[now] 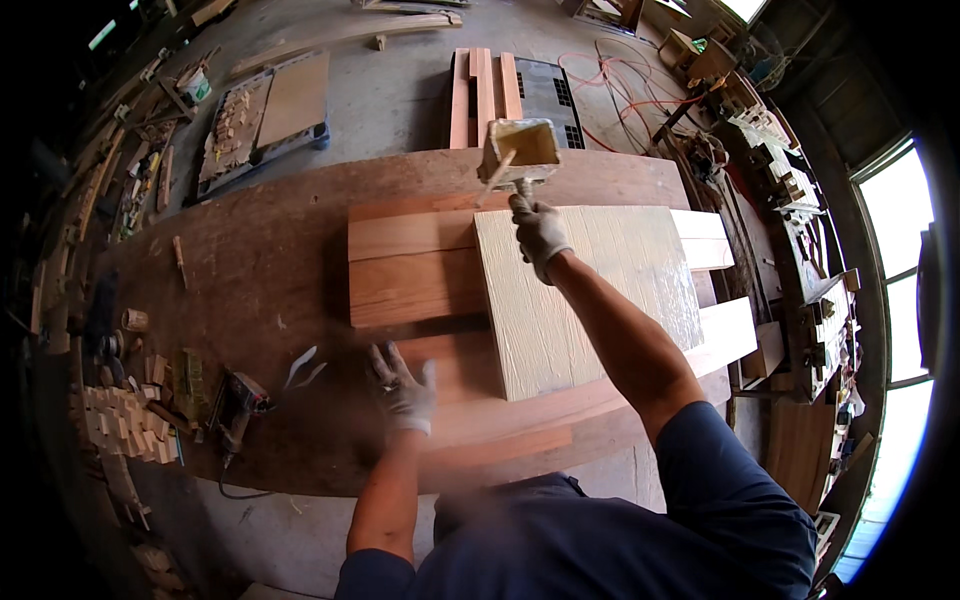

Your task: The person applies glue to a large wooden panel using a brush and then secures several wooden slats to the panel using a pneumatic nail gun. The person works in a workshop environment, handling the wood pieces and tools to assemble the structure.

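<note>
A wide brown wooden counter [260,270] carries stacked reddish planks [415,265], a pale glue-coated board [590,300] atop them, a power tool [235,405] and small wood blocks [120,420] at its left edge.

Left hand [402,385] motion-blurred.

head cam | above, facing down and forward | workbench [250,270] near, fisheye
</note>
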`<state>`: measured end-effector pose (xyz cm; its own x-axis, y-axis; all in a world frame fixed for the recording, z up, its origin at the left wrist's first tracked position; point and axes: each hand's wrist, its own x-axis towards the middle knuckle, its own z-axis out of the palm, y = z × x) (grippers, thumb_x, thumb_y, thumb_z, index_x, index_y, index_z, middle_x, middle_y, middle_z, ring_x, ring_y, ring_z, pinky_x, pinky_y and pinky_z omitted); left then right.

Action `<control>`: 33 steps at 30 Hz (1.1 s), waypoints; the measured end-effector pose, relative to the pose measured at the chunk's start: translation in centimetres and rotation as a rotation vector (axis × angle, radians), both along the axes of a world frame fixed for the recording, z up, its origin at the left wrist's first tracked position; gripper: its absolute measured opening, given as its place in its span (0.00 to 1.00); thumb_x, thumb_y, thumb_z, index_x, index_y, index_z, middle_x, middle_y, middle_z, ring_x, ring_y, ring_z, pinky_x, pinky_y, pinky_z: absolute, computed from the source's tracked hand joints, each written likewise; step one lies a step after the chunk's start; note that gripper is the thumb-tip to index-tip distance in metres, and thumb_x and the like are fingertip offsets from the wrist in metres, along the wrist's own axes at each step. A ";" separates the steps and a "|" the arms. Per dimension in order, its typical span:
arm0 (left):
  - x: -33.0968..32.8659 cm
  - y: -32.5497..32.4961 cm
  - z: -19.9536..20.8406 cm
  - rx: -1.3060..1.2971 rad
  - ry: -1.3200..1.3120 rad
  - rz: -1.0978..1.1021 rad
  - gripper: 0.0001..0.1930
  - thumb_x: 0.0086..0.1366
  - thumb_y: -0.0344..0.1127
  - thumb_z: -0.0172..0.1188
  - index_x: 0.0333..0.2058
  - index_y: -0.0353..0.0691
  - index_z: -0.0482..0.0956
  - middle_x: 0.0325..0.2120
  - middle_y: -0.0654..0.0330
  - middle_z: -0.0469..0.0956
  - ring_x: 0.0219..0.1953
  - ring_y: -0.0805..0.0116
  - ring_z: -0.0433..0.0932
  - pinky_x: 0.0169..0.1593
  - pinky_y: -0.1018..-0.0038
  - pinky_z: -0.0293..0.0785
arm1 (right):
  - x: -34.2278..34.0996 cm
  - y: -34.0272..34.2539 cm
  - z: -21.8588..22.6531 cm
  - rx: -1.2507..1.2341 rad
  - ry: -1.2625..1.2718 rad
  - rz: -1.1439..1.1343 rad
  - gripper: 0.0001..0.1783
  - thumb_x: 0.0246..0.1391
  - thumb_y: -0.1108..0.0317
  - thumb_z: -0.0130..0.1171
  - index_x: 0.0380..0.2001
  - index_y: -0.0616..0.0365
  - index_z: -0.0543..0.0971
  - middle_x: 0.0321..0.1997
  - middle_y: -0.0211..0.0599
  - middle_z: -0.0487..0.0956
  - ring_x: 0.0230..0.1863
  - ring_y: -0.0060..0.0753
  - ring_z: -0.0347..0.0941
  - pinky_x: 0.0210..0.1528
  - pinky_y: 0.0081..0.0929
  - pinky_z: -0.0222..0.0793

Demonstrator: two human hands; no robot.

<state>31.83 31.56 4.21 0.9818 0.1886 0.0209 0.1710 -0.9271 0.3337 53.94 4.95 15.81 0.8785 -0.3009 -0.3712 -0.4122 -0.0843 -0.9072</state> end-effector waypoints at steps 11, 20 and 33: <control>0.2 0.2 -1.7 0.068 -0.057 -0.037 0.45 0.73 0.63 0.56 0.75 0.34 0.61 0.75 0.36 0.54 0.74 0.32 0.57 0.76 0.45 0.56 | -15.2 -4.9 -3.5 -0.111 0.144 0.078 0.27 0.71 0.41 0.56 0.35 0.57 0.77 0.19 0.29 0.70 0.18 0.28 0.66 0.21 0.37 0.63; 0.1 0.3 -1.9 0.038 -0.088 -0.021 0.46 0.70 0.64 0.59 0.72 0.32 0.65 0.75 0.34 0.55 0.72 0.30 0.59 0.74 0.43 0.59 | -40.4 -1.7 4.1 -0.316 0.364 0.014 0.26 0.72 0.47 0.59 0.38 0.65 0.81 0.25 0.40 0.76 0.29 0.28 0.71 0.34 0.36 0.72; -0.2 -0.1 -0.9 0.043 -0.071 -0.008 0.44 0.70 0.60 0.61 0.73 0.33 0.63 0.75 0.37 0.54 0.74 0.32 0.57 0.76 0.45 0.57 | -28.2 -4.8 -1.3 -0.378 0.203 0.102 0.26 0.72 0.45 0.58 0.30 0.57 0.75 0.18 0.24 0.69 0.17 0.18 0.63 0.18 0.28 0.60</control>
